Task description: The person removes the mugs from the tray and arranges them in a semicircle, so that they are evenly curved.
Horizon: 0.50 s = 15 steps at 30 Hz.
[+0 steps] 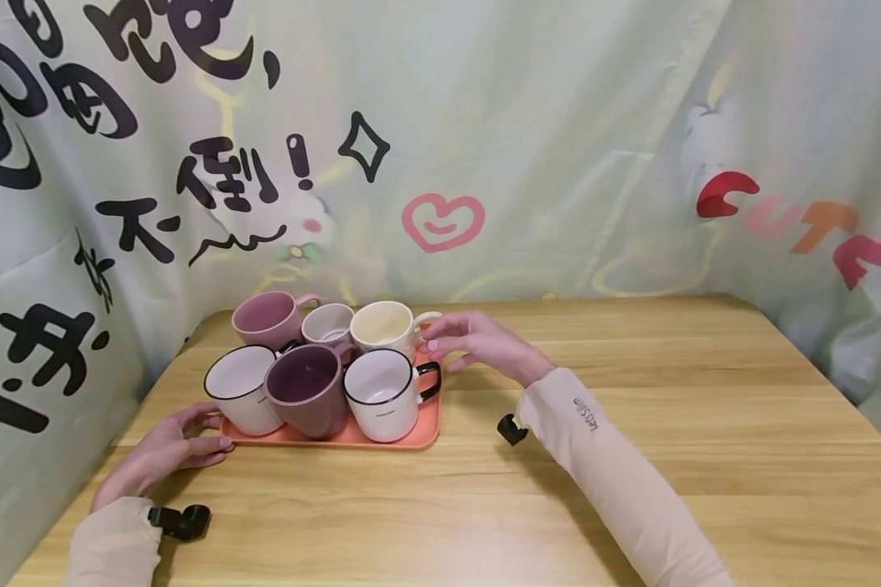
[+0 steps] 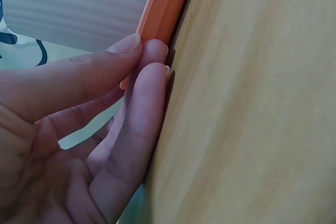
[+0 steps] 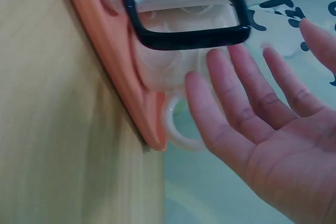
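We see the left hand point(image 1: 167, 447) pinching the coral tray point(image 1: 429, 421), likely to steady its 6 mugs point(image 1: 316, 412), the right hand point(image 1: 484, 344) spread nearby.

Six cups point(image 1: 307, 403), one tray point(image 1: 427, 420), two hands point(image 1: 172, 440) point(image 1: 488, 342), one counter point(image 1: 705, 391)
By the clock around the tray: one pink cup point(image 1: 264, 319) at ten, one pale cup point(image 1: 328, 319) at twelve, one cream cup point(image 1: 382, 326) at one, one plum cup point(image 1: 310, 408) at six, two black-rimmed white cups point(image 1: 383, 408) point(image 1: 244, 408) at five and eight.
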Tool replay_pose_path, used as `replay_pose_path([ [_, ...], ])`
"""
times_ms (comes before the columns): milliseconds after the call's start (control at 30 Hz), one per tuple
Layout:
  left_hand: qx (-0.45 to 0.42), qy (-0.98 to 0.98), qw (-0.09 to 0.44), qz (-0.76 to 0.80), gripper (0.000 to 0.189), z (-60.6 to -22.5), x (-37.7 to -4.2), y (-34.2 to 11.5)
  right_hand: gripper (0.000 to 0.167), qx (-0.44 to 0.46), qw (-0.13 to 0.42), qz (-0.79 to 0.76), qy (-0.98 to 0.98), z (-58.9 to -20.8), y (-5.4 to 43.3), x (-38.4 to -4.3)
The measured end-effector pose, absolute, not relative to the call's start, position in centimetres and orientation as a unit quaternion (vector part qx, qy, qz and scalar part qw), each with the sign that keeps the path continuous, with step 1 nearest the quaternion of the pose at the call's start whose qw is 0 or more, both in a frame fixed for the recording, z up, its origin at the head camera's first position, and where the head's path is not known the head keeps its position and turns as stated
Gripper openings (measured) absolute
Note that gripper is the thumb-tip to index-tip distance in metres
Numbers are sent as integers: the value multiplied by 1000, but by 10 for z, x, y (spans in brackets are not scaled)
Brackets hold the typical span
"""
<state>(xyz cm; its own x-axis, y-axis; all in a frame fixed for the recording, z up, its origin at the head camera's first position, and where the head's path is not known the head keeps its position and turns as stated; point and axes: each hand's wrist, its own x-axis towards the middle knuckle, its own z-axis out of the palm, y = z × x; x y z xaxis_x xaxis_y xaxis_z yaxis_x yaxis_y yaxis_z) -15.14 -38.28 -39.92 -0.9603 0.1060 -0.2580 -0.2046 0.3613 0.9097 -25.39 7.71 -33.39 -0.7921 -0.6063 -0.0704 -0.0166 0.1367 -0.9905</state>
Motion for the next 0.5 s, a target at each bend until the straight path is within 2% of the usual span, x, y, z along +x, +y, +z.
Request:
replay_pose_path([
  [500, -36, 815, 143, 561, 70, -401, -153, -385, 30, -246, 242, -614, 710, -357, 63, -247],
])
